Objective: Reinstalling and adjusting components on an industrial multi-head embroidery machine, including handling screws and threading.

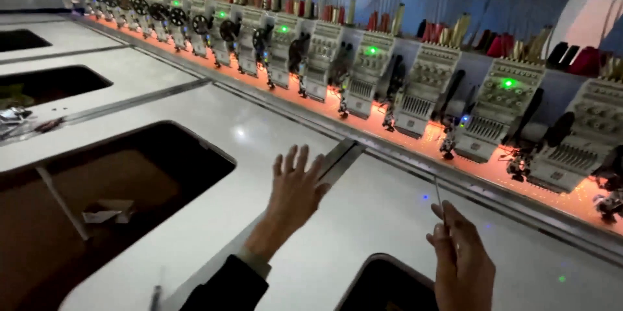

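Head view, looking down over a long white counter (195, 97) before a row of embroidery heads (422, 84).

Left hand (295, 191): raised above the counter, fingers (290, 160) spread and pointing away; grip fully open, holding nothing; dark sleeve (227, 285) at the wrist. The fingertips lie just short of a grey strip (341, 158) set in the seam between two counter panels; whether they touch it cannot be told.

Right hand (462, 260): low right of frame, fingers curled; grip closed on a thin rod (439, 199), pinched at its lower end; the rod stands near upright, its free end pointing up toward the heads. What kind of tool it is cannot be told; too thin and blurred.

Rod relative to the hands: inside the right grip; well apart from the left hand, to its right; above the counter, not touching it.

Surroundings: dark rounded cut-outs in the counter; one large opening (130, 174) left of the left hand, with a light scrap (107, 210) lying inside; a second opening (389, 285) between the two forearms at the bottom edge; two more farther left. The heads run diagonally from upper left to right; several show green lamps (508, 82); an orange glow runs along their base (415, 142); thread cones (376, 22) stand above them against a blue wall.
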